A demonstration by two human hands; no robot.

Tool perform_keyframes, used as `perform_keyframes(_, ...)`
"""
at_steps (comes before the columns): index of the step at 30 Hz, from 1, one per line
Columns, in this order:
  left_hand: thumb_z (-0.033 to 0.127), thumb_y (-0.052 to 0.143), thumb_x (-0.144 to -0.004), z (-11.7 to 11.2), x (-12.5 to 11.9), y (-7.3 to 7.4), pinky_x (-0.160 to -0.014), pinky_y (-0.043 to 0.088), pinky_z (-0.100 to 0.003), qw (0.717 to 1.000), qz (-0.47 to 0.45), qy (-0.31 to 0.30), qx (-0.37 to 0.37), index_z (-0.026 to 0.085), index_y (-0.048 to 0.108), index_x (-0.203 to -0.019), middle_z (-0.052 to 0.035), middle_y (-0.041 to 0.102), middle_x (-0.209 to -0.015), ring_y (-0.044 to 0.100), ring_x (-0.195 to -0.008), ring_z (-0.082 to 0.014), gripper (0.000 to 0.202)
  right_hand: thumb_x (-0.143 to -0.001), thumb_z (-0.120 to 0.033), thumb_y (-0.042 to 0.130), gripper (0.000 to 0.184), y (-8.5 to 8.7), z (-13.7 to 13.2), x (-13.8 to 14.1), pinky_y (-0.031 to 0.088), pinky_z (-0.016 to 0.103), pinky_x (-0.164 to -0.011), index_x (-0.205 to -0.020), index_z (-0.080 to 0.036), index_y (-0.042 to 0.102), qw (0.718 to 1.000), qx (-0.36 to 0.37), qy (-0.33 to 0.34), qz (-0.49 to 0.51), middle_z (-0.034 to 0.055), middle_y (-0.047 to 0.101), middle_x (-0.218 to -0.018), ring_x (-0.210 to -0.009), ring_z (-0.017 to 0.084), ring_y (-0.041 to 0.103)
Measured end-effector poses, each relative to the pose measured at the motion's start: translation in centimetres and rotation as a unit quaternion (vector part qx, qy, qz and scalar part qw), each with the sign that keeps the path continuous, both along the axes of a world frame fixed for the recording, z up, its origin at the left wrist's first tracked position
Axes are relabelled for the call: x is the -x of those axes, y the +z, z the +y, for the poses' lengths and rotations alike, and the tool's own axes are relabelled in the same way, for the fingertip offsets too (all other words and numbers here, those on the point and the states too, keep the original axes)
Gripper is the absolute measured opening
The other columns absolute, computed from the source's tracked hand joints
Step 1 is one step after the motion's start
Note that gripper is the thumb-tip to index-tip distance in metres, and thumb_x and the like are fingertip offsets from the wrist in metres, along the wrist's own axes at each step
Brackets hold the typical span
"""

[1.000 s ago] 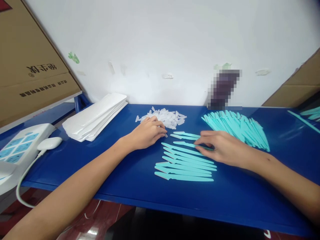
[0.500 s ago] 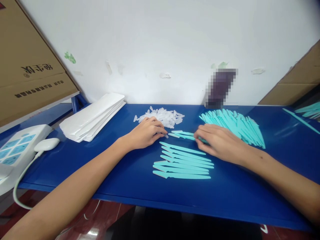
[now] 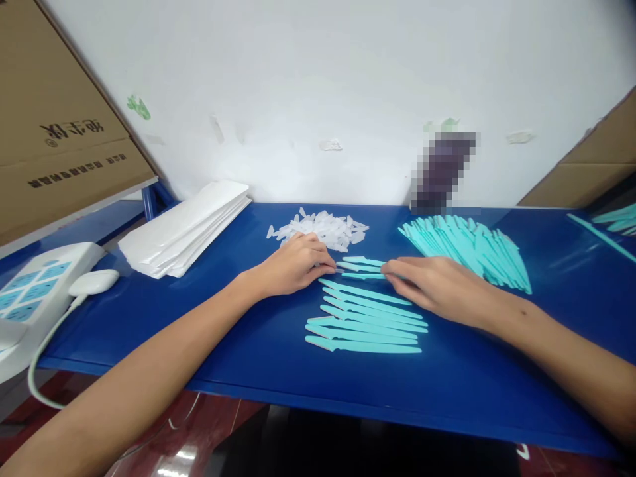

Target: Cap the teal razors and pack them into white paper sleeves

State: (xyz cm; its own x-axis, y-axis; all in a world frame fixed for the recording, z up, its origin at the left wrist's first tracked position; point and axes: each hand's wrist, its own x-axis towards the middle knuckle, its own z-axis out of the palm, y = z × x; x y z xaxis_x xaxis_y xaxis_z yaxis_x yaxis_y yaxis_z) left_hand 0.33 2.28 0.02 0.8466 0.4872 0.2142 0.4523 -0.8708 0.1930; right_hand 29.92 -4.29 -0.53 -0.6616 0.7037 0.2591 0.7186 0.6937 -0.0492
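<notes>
My left hand (image 3: pixel 303 265) is closed in a pinch on a small translucent blade cap (image 3: pixel 339 270), mostly hidden by the fingertips. My right hand (image 3: pixel 430 285) has its fingers closed on the handle end of a teal eyebrow razor (image 3: pixel 365 276), whose blade end points left and reaches the cap. Two more teal razors (image 3: pixel 362 261) lie just beyond it, their handle ends running under or into my right fingers; I cannot tell if these are gripped. Nearer to me, several razors (image 3: pixel 372 327) lie in a row, blade ends to the left.
A heap of translucent caps (image 3: pixel 328 228) lies behind my left hand. Many teal razors (image 3: pixel 467 245) are piled behind my right hand. White packets (image 3: pixel 183 228) are stacked left on the blue table (image 3: pixel 278 371). A power strip (image 3: pixel 40 291) with a plugged-in white adapter sits far left.
My two hands have come closer, so the cap and the razor's blade end now meet. The held razor is now apart from the two behind it. The view has shifted slightly.
</notes>
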Motion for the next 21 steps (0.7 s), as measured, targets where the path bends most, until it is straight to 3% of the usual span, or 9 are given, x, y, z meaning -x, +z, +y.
perform_keyframes(10, 0.03, 0.046, -0.106, -0.34, -0.28, 0.07, -0.086, 0.034, -0.035, 1.0, 0.01, -0.004, -0.027, 0.019, 0.074, -0.105, -0.0051, 0.074, -0.099, 0.054, -0.093, -0.0201, 0.03, -0.104, -0.031, 0.036, 0.032, 0.27, 0.07, 0.16, 0.031, 0.028, -0.05, -0.1, -0.019, 0.065, 0.999, -0.017, -0.031, -0.033, 0.0049, 0.07, -0.081, -0.055, 0.014, 0.057)
perform_keyframes(21, 0.029, 0.046, -0.106, -0.61, -0.65, -0.18, -0.085, 0.034, -0.035, 0.999, 0.005, -0.003, -0.039, 0.018, 0.074, -0.104, -0.0052, 0.074, -0.098, 0.056, -0.091, -0.0197, 0.03, -0.102, -0.03, 0.039, 0.029, 0.48, 0.05, -0.11, 0.036, 0.028, -0.054, -0.1, -0.021, 0.067, 0.999, -0.011, -0.042, -0.01, 0.005, 0.072, -0.082, -0.059, 0.016, 0.061)
